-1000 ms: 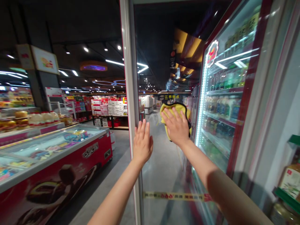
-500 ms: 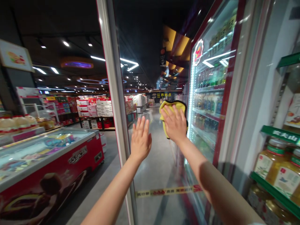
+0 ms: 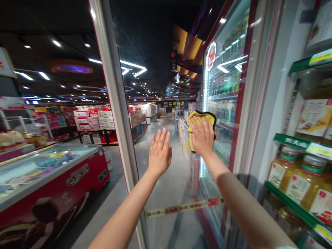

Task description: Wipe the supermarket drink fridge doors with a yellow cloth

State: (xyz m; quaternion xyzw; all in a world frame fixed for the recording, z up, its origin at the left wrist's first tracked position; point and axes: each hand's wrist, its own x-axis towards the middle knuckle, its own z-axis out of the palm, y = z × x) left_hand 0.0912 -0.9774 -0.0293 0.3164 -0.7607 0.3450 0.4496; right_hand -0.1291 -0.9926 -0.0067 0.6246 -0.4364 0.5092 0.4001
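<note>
A glass door (image 3: 166, 180) with a pale metal frame stands right in front. My right hand (image 3: 202, 135) lies flat with its fingers spread on a yellow cloth (image 3: 213, 121) with black edging, pressed against the glass. The hand covers the middle of the cloth. To the left of it, my left hand (image 3: 159, 152) is raised with straight fingers and holds nothing; its palm faces the glass, and whether it touches cannot be made out. Low on the glass runs a yellow strip (image 3: 181, 207) with printed characters.
A red chest freezer (image 3: 85, 176) is at the left. Shelves with jars (image 3: 298, 183) stand close at the right, beside my right forearm. A lit drinks cabinet (image 3: 225, 86) shows in the glass. Stacked boxes (image 3: 105, 119) are farther back.
The view has turned slightly right, bringing more of the jar shelves in. My right hand and the cloth have shifted right in view. My left hand stays raised, a little farther right.
</note>
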